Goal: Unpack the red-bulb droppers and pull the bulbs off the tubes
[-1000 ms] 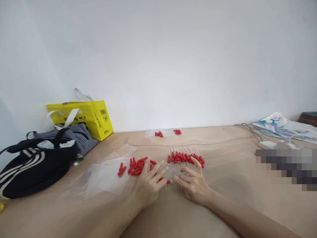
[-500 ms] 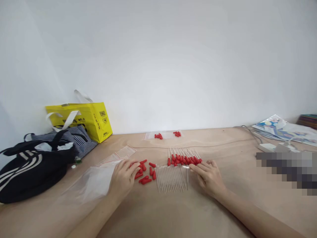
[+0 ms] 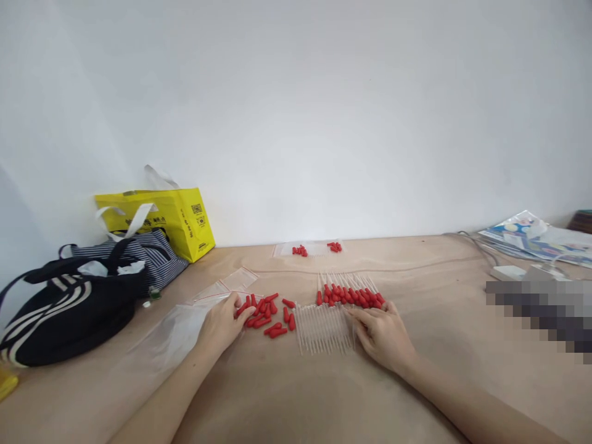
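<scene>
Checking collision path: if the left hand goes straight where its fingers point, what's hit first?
Likely the loose red caps: the left hand points right and slightly away, with its fingertips at the pile's edge. The clear tubes lie beyond, though depth is hard to judge.

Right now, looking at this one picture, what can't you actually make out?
Head view, right side: a pixelated patch blurs whatever lies there.
Left hand: its curled fingers hide whether it grips any red caps.
Right hand: too small to tell whether it pinches one of the clear tubes.
Yellow bag: print too small to read.
Black bag: cut off by the left edge.
</scene>
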Tool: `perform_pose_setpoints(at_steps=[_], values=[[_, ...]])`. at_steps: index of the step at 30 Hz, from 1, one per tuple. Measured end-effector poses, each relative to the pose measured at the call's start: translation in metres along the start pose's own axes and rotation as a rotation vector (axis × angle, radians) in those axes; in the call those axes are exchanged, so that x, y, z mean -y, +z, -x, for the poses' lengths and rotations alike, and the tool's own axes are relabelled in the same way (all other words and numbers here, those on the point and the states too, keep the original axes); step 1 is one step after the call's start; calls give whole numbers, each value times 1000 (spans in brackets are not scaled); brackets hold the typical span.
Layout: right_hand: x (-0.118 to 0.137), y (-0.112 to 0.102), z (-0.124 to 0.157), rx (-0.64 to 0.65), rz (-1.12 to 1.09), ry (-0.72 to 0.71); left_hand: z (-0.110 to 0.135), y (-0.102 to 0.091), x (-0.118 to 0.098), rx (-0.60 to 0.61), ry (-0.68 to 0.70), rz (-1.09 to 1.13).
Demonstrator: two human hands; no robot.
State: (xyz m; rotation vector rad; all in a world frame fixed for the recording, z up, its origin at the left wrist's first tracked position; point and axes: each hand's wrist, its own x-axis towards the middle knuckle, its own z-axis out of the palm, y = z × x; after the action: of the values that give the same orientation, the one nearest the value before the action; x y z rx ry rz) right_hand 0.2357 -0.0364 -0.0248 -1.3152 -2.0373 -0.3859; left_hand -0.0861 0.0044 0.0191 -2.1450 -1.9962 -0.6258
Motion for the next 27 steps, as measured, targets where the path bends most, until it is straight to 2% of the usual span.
perform_pose_setpoints(at_steps=[3, 6, 8, 12, 15, 19, 23, 27], values=[[2, 2, -1, 16, 2, 0, 1, -1, -4, -96, 34, -15], [6, 2, -3, 69, -3, -10, 6, -1, -18, -215, 204, 10], [8, 1, -3, 119, -9, -21, 14, 1, -31, -222, 333, 47], [9, -3, -4, 188, -35, -38, 27, 8, -55, -181, 476, 108], [9, -6, -5, 224, -51, -41, 27, 14, -71, -137, 503, 140], [7, -10, -5, 245, -72, -34, 6, 24, -97, -41, 451, 128], [3, -14, -4, 265, -105, -14, -23, 36, -131, 74, 506, 148], [3, -20, -4, 317, -155, 8, -45, 48, -156, 121, 537, 162]])
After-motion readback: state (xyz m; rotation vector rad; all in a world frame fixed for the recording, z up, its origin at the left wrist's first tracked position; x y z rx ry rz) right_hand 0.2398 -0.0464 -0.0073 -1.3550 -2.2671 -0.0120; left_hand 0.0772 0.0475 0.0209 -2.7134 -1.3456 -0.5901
